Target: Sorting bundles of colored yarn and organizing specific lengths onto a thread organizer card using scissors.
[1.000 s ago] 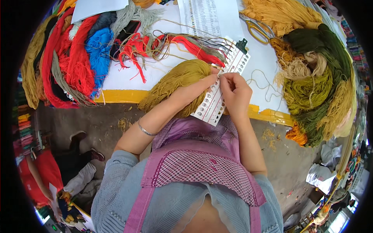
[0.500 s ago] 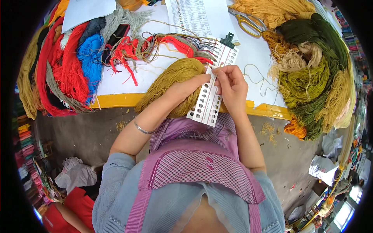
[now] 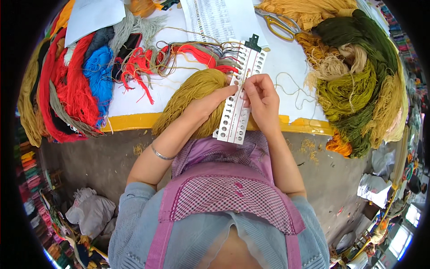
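Note:
A long white card (image 3: 234,117) with rows of round holes lies tilted in front of me, a dark green clip (image 3: 253,42) on its far end. My left hand (image 3: 212,101) grips the card's left edge, thumb on top and the other fingers hidden beneath. Against this hand rests a thick olive-gold skein of yarn (image 3: 188,92), hanging over the table edge. At the card's right edge, my right hand (image 3: 263,101) is closed in a pinch; what is between its fingertips is too small to make out. Red, grey and dark threads (image 3: 201,51) run from the card's far holes leftward.
Red (image 3: 80,80), blue (image 3: 97,67) and grey skeins pile at the left. Green and tan skeins (image 3: 349,85) hang over the right side. Yellow-handled scissors (image 3: 282,28) and a printed sheet (image 3: 208,20) lie at the back. A loose thread (image 3: 293,85) curls right of my hand.
The table and card have shifted slightly left in view. My right fingers have moved a little along the card's edge. A person's red clothing at lower left has gone out of view.

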### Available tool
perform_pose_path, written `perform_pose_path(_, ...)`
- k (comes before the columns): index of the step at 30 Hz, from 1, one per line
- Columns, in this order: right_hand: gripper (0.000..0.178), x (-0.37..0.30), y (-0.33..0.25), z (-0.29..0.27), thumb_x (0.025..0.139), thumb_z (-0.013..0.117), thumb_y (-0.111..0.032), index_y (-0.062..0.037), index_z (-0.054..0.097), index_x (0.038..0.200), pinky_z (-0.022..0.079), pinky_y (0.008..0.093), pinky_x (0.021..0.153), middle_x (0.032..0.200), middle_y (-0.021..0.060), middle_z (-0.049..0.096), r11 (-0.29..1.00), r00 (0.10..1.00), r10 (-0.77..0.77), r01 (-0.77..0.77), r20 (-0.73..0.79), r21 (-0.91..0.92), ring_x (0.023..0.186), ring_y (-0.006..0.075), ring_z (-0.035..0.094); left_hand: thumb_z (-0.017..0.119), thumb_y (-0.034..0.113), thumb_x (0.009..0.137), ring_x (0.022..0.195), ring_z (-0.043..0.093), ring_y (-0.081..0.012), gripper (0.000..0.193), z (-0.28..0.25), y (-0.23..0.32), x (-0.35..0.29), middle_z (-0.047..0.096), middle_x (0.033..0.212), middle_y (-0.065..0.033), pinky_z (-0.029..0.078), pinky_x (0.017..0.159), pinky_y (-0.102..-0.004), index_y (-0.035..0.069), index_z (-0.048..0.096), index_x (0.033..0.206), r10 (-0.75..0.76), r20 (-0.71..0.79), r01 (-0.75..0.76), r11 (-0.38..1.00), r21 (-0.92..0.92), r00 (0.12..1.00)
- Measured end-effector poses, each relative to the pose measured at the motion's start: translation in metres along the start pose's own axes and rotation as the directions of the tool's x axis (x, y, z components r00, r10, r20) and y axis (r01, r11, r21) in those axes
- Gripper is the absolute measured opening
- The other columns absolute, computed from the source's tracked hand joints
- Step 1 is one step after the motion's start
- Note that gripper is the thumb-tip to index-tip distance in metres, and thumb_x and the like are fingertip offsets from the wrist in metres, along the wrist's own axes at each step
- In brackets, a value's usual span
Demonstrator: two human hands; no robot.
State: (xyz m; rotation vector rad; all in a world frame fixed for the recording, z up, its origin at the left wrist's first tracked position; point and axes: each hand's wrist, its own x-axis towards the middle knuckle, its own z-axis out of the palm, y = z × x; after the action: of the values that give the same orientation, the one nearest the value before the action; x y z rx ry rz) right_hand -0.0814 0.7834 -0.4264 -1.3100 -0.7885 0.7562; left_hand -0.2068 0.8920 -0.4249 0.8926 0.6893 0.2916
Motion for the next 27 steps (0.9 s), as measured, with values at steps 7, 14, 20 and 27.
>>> perform_pose_path(7, 0.007, 0.000, -0.010, 0.008, 0.089, 0.067, -0.006, 0.0006, 0.064, 0.090, 0.041, 0.0210, 0.043, 0.064, -0.0008, 0.055, 0.973, 0.983, 0.066, -0.101, -0.170, -0.206, 0.051, 0.0037, 0.049, 0.067, 0.012, 0.090, 0.093, 0.064, -0.0122, 0.030, 0.004, 0.007, -0.008, 0.066, 0.108, -0.0057, 0.053, 0.080, -0.0271, 0.003, 0.063, 0.119, 0.055, -0.071, -0.051, 0.998, 0.048, 0.996)
perform_pose_path(14, 0.020, -0.004, -0.004, 0.007, 0.080, 0.074, -0.008, -0.0008, 0.063, 0.094, 0.043, 0.0251, 0.054, 0.076, 0.0033, 0.056, 0.889, 0.989, -0.137, 0.098, -0.057, -0.448, 0.063, 0.0076, 0.053, 0.063, 0.018, 0.094, 0.099, 0.061, -0.0111, 0.032, -0.002, 0.001, -0.006, 0.065, 0.110, -0.0043, 0.050, 0.086, -0.0273, 0.005, 0.060, 0.123, 0.146, 0.012, -0.146, 0.980, 0.136, 0.989)
perform_pose_path(20, 0.039, -0.006, -0.022, 0.010, 0.074, 0.077, -0.015, -0.0012, 0.057, 0.105, 0.041, 0.0231, 0.058, 0.078, -0.0008, 0.052, 0.853, 0.999, -0.004, 0.021, 0.034, -0.522, 0.066, 0.0065, 0.048, 0.063, 0.021, 0.094, 0.099, 0.060, -0.0115, 0.026, -0.021, -0.015, 0.006, 0.064, 0.107, -0.0038, 0.049, 0.088, -0.0294, 0.004, 0.063, 0.113, 0.184, 0.057, -0.192, 0.954, 0.229, 0.981)
perform_pose_path(27, 0.036, -0.001, -0.025, -0.006, 0.073, 0.073, -0.022, -0.0051, 0.058, 0.101, 0.049, 0.0374, 0.068, 0.081, 0.0083, 0.057, 0.687, 0.999, -0.001, 0.030, 0.041, -0.726, 0.074, 0.0249, 0.059, 0.067, 0.018, 0.087, 0.077, 0.061, -0.0094, 0.016, -0.015, 0.020, -0.006, 0.064, 0.087, -0.0024, 0.049, 0.068, -0.0238, 0.006, 0.065, 0.098, 0.095, 0.083, -0.106, 0.983, 0.147, 0.992)
